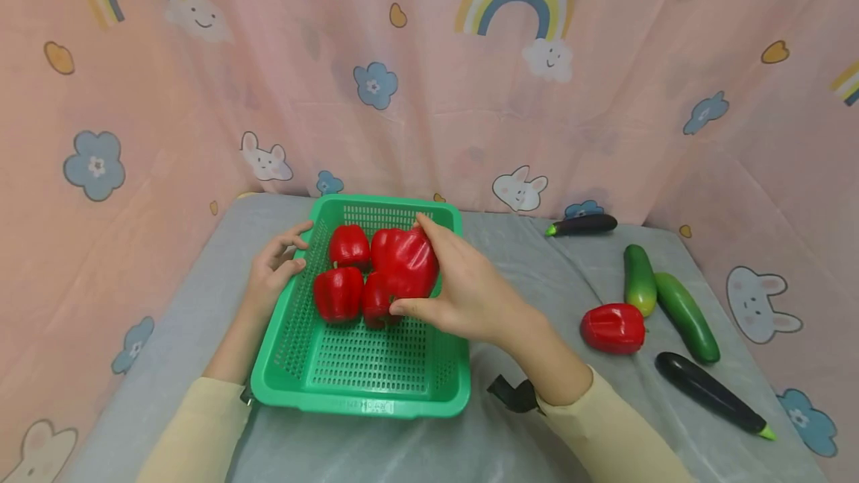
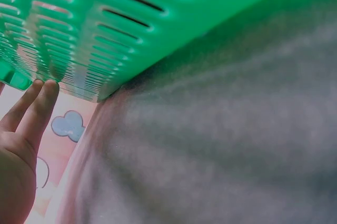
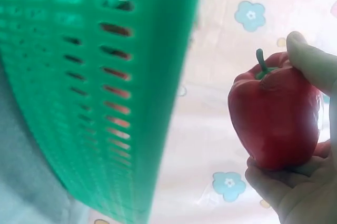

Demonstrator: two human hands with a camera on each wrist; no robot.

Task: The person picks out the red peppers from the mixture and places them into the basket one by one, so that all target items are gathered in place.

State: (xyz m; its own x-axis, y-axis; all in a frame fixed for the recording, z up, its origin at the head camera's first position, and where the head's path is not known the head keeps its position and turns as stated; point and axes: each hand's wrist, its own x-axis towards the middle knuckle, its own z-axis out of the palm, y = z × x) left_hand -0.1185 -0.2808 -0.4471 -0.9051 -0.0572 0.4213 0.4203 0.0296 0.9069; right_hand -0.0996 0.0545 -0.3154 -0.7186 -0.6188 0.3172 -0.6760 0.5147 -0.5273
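My right hand (image 1: 473,293) grips a red bell pepper (image 1: 414,265) over the right half of a green plastic basket (image 1: 362,405). In the right wrist view, the held bell pepper (image 3: 276,113) shows its green stem, with the thumb at the stem end and fingers at the other end. Several more red bell peppers (image 1: 338,294) lie in the basket; the held one partly hides some of them. On the basket's left side, my left hand (image 1: 271,274) touches the rim. The left wrist view shows straight fingers (image 2: 39,110) against the slotted basket wall (image 2: 68,39).
Right of the basket on the grey cloth (image 1: 530,267) lie another red bell pepper (image 1: 613,328), two green cucumber-like vegetables (image 1: 687,317) and two eggplants (image 1: 713,392), one of them (image 1: 584,225) near the back edge. A pink patterned curtain (image 1: 429,140) hangs behind and at both sides.
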